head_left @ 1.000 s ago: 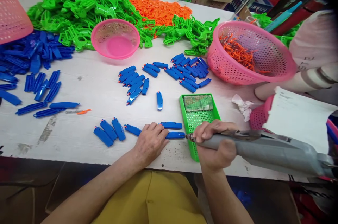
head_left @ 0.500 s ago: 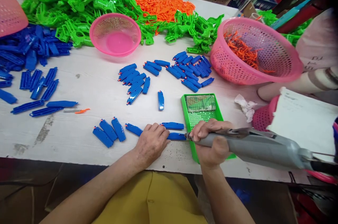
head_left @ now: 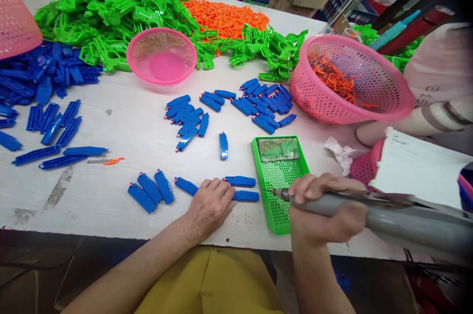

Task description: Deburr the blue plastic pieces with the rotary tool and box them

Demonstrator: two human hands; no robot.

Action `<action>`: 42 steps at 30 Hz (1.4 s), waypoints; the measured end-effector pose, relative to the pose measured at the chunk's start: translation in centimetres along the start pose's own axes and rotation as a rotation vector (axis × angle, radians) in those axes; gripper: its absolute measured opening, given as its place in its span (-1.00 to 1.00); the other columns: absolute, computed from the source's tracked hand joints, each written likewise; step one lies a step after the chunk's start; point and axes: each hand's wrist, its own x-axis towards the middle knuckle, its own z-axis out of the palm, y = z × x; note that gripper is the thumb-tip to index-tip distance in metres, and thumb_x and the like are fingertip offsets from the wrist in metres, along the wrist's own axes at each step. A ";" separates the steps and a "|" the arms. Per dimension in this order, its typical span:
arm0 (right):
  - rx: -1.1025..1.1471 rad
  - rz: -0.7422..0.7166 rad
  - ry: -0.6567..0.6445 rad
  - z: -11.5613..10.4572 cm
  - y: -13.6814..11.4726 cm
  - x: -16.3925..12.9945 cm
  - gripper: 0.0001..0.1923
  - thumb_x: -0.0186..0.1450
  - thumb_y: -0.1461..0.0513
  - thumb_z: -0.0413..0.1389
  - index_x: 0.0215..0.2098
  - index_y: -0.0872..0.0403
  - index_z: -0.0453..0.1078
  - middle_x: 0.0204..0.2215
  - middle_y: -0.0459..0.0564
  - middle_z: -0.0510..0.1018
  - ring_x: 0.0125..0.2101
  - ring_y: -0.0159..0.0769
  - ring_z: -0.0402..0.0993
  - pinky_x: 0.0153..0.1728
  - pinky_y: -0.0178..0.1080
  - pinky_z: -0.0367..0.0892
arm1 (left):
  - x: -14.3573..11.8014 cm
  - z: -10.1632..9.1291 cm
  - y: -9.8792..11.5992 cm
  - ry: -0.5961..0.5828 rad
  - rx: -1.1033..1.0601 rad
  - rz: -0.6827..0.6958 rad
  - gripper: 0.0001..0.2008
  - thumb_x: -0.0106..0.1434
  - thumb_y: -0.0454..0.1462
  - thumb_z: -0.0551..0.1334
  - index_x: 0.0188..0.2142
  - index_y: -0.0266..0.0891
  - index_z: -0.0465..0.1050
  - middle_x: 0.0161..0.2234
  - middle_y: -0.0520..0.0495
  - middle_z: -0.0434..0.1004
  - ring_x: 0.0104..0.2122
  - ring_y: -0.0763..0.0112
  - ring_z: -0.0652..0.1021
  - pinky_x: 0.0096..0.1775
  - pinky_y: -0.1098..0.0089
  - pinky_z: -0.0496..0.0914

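My right hand [head_left: 318,205] is wrapped round a grey electric screwdriver [head_left: 369,215]. The tool lies almost level, its thin bit pointing left over a green tray [head_left: 305,156] with a perforated floor. My left hand [head_left: 211,205] rests on the table with its fingers closed on one end of a blue plastic handle piece [head_left: 247,196]. A second blue piece [head_left: 240,181] lies just behind that one. Left of my fingers, another blue piece [head_left: 185,185] with an orange tip is partly covered by the hand.
Blue pieces [head_left: 185,117] lie in groups across the table. Green toy-gun shells [head_left: 111,13] and orange parts [head_left: 229,18] are heaped behind. A pink basket [head_left: 351,112] of orange parts stands right, a pink bowl [head_left: 162,80] farther left. A spring [head_left: 98,160] lies beside an orange part.
The screwdriver has drawn back to the right, its bit leaving the end of the blue piece and now over the tray. My left hand stays on the piece.
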 end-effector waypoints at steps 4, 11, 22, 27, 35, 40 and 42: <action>-0.100 -0.071 0.148 -1.1 0.3 1.4 -0.78 0.30 0.05 0.12 -0.34 0.01 0.36 -0.63 -0.26 0.32 -0.74 -0.45 0.23 -0.69 -0.31 0.20 | 0.1 -0.3 -0.1 0.019 -0.001 0.004 -0.89 0.44 -0.28 0.20 -0.08 -0.26 0.40 -0.23 -0.10 0.52 -0.22 0.17 0.48 -0.24 0.18 0.31; -0.133 -0.037 0.144 -0.8 1.8 1.4 -0.87 0.30 0.12 0.11 -0.31 0.01 0.35 -0.63 -0.27 0.32 -0.71 -0.44 0.26 -0.66 -0.30 0.26 | 0.3 -0.7 -0.1 0.022 0.009 0.013 -0.88 0.43 -0.30 0.19 -0.06 -0.24 0.39 -0.20 -0.14 0.55 -0.21 0.15 0.50 -0.23 0.18 0.34; -0.133 0.003 0.097 -0.3 2.5 1.5 -0.89 0.31 0.15 0.13 -0.31 0.00 0.31 -0.61 -0.27 0.32 -0.70 -0.45 0.29 -0.66 -0.32 0.29 | 0.3 -0.7 -0.2 0.046 0.000 0.025 -0.85 0.45 -0.30 0.16 -0.03 -0.28 0.38 -0.20 -0.15 0.54 -0.21 0.16 0.49 -0.23 0.18 0.36; -0.144 -0.005 0.081 -0.1 2.4 1.4 -0.88 0.30 0.15 0.13 -0.34 0.00 0.30 -0.62 -0.27 0.31 -0.70 -0.46 0.28 -0.67 -0.33 0.30 | 0.2 -0.7 -0.1 0.020 -0.008 0.011 -0.86 0.46 -0.29 0.14 -0.03 -0.26 0.39 -0.20 -0.15 0.54 -0.21 0.16 0.49 -0.23 0.17 0.36; -0.164 -0.021 0.067 0.1 2.1 1.4 -0.89 0.30 0.16 0.12 -0.33 0.00 0.30 -0.61 -0.27 0.32 -0.69 -0.45 0.29 -0.65 -0.31 0.30 | 0.1 -0.7 -0.1 0.031 -0.026 0.015 -0.84 0.45 -0.29 0.17 -0.01 -0.22 0.39 -0.18 -0.14 0.55 -0.19 0.15 0.51 -0.21 0.17 0.37; -0.091 -0.045 0.082 0.0 -0.2 1.7 -0.83 0.31 0.11 0.12 -0.35 0.02 0.34 -0.62 -0.25 0.32 -0.71 -0.45 0.26 -0.66 -0.29 0.25 | -0.3 -1.4 -0.2 0.014 -0.020 -0.020 -0.74 0.39 -0.29 0.27 0.04 -0.24 0.36 -0.12 -0.15 0.56 -0.12 0.13 0.51 -0.14 0.14 0.38; -0.041 -0.028 0.049 0.4 -1.1 1.5 -0.80 0.31 0.07 0.13 -0.35 0.02 0.37 -0.62 -0.24 0.34 -0.71 -0.44 0.26 -0.67 -0.29 0.23 | -0.4 -1.5 -0.3 -0.005 -0.033 -0.032 -0.72 0.36 -0.27 0.31 0.03 -0.23 0.37 -0.11 -0.14 0.55 -0.12 0.12 0.51 -0.15 0.15 0.38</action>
